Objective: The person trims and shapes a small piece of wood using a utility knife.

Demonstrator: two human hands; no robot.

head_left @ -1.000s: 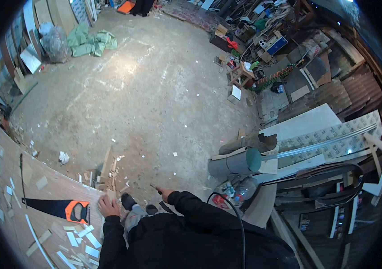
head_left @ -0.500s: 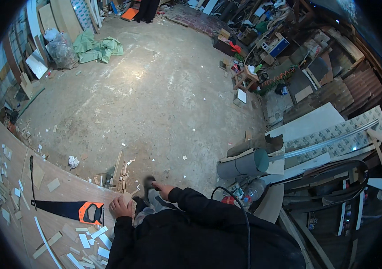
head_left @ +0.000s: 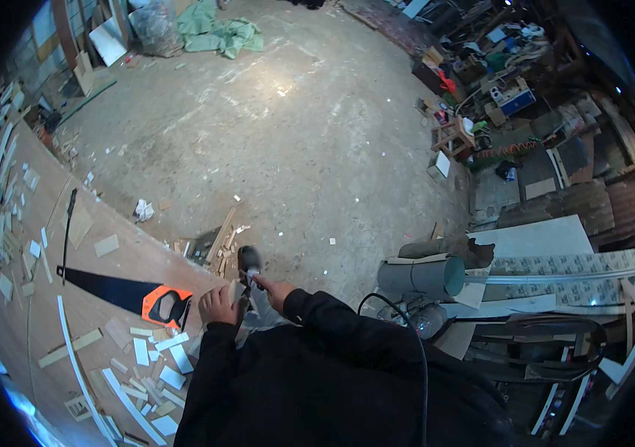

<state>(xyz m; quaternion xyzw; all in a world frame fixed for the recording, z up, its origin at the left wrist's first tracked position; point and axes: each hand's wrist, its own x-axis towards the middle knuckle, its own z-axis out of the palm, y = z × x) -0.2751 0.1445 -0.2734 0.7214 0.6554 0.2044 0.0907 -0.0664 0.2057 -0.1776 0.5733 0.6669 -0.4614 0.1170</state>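
Note:
My left hand (head_left: 218,305) is at the workbench edge, its fingers curled against a small pale wooden block (head_left: 237,289). Just to the right, my right hand (head_left: 278,292) is closed, thumb and forefinger pointing toward the block. A small pale tip shows at those fingers; what it belongs to I cannot make out. A handsaw (head_left: 120,292) with a black blade and orange handle lies flat on the bench, left of my left hand.
The wooden workbench (head_left: 139,246) carries many offcuts (head_left: 172,341) and long white strips (head_left: 72,365). Wood scraps (head_left: 222,238) lie on the floor beyond it. A grey roll (head_left: 418,277) and a black cable (head_left: 414,335) are at my right. A stool (head_left: 451,136) stands farther off.
The view has shifted, so the bench and floor things sit differently in the picture. My hands stay close together at the bench edge, the right one slightly turned.

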